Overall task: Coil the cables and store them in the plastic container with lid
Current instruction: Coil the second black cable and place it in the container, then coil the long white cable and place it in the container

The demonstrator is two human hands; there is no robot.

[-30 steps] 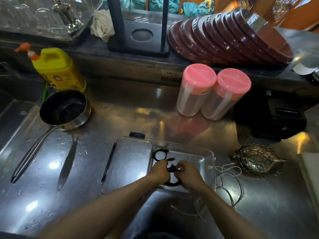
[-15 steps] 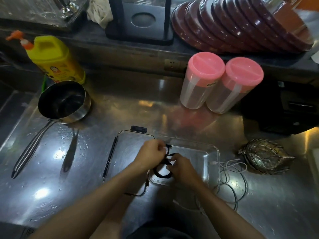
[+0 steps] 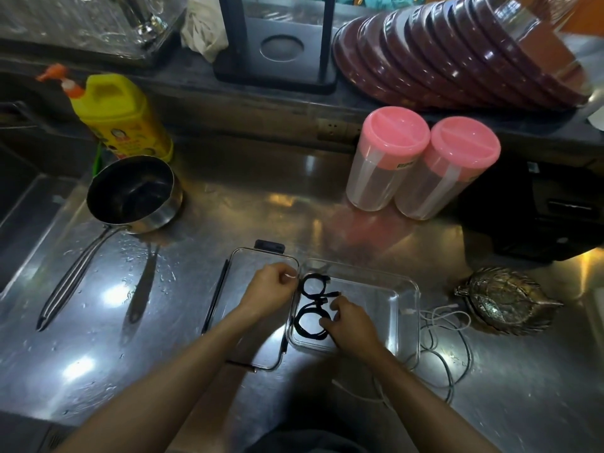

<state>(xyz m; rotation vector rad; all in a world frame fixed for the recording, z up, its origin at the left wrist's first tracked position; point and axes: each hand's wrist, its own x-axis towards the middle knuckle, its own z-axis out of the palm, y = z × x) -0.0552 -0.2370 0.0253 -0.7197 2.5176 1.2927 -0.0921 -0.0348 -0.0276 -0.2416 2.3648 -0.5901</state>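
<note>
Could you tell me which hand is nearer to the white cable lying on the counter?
Right. The right hand works inside the container beside the white cable; the left hand is farther, over the lid.

A wet steel bench (image 3: 228, 197) is lit by bright glare patches; a dark raised shelf (image 3: 183, 83) is set behind it.

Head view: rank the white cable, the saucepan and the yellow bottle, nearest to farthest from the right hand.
From the right hand, in the clear container:
1. White cable, loose on the counter just right of the container.
2. Saucepan, far left.
3. Yellow bottle, back left, behind the saucepan.
</note>
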